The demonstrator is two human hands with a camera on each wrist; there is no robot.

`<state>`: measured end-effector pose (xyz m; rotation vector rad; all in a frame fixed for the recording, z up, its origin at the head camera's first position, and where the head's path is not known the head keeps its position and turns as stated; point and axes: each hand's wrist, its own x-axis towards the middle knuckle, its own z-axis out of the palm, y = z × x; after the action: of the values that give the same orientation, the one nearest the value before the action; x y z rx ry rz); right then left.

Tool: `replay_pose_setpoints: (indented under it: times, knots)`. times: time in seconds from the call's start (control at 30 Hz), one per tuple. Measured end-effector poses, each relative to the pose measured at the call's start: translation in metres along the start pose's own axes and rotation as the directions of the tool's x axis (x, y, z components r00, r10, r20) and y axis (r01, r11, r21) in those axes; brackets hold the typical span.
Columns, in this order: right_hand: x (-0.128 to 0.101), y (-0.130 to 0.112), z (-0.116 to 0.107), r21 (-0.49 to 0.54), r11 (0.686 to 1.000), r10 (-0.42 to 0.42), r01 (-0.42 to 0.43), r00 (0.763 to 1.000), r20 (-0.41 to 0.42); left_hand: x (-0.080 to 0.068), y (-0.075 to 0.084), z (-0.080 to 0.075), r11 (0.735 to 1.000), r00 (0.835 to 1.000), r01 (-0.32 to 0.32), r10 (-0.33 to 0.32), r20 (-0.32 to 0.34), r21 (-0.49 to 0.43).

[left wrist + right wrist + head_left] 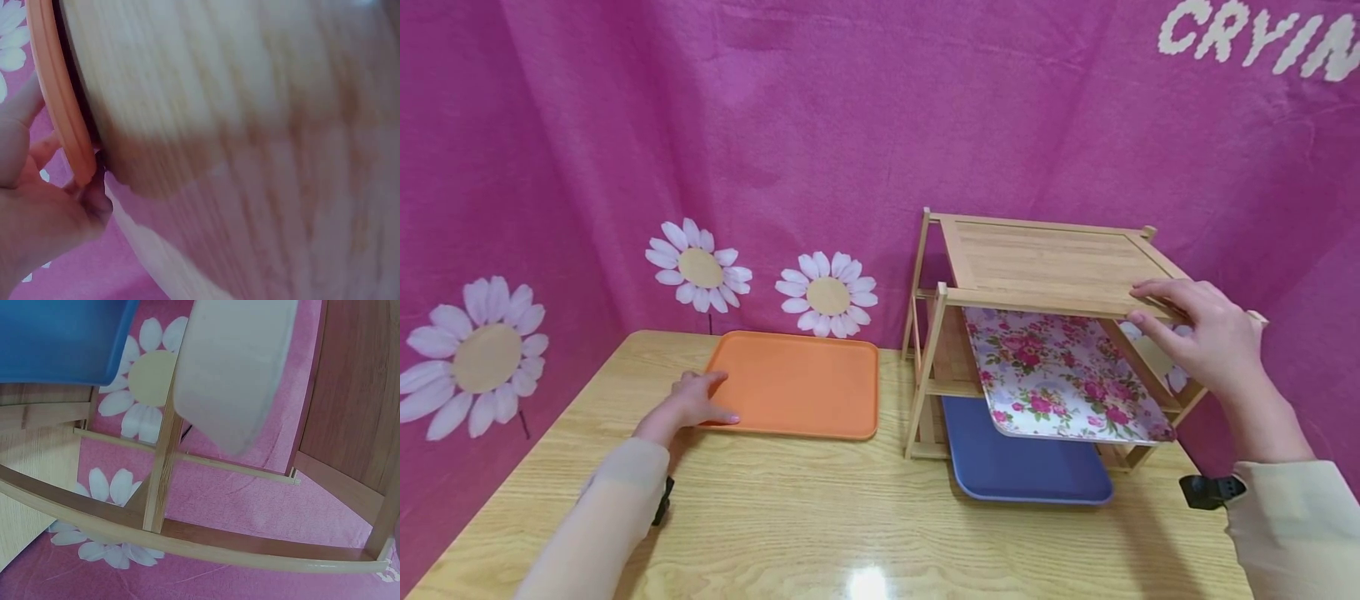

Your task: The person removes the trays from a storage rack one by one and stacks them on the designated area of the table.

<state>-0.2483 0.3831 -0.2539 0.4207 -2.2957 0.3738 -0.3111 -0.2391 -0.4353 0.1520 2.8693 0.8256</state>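
Note:
At the left of the table, in the head view, lies an orange tray (801, 383). My left hand (691, 402) grips its near left corner. In the left wrist view, the fingers of the left hand (47, 215) are curled about the corner of the orange tray (55, 81). My right hand (1206, 329) holds the front right edge of a wooden rack's top board (1045, 258), thumb at the front and fingers over the top. A floral tray (1067, 375) sticks out, tilted forward, from the middle level. A blue tray (1030, 462) juts out below it.
The wooden table (790, 517) runs in front of both trays and the rack. Behind it hangs a pink cloth (812, 125) with white daisies. In the right wrist view, the rack's side rail (156, 540) crosses below the blue tray (56, 337).

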Motion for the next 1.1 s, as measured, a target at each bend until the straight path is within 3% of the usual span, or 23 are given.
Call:
replay_pose_setpoints:
  times: [0.43,0.57,0.73,0.9,1.1]
  knots:
    - [0.001,0.001,-0.001,-0.010,1.000,0.006,-0.006,1.000,0.006,-0.006,0.000,0.001,0.995,0.997,0.023,-0.017,-0.072,0.094]
    - [0.000,0.000,0.000,-0.020,1.000,0.012,-0.012,1.000,0.006,-0.010,0.007,0.000,0.993,0.995,0.034,-0.023,-0.098,0.110]
    - [-0.001,0.001,0.000,-0.020,1.000,0.012,-0.012,1.000,-0.002,-0.017,0.023,0.002,0.992,0.987,-0.006,0.026,-0.157,0.128]
    - [-0.001,0.000,-0.001,-0.017,1.000,0.017,-0.017,1.000,0.004,-0.025,0.040,0.004,0.996,0.977,-0.052,0.067,-0.204,0.077]
    - [0.000,0.000,0.000,-0.029,0.999,0.024,-0.024,1.000,0.002,-0.039,0.061,0.001,0.994,0.974,-0.101,0.090,-0.210,-0.039]
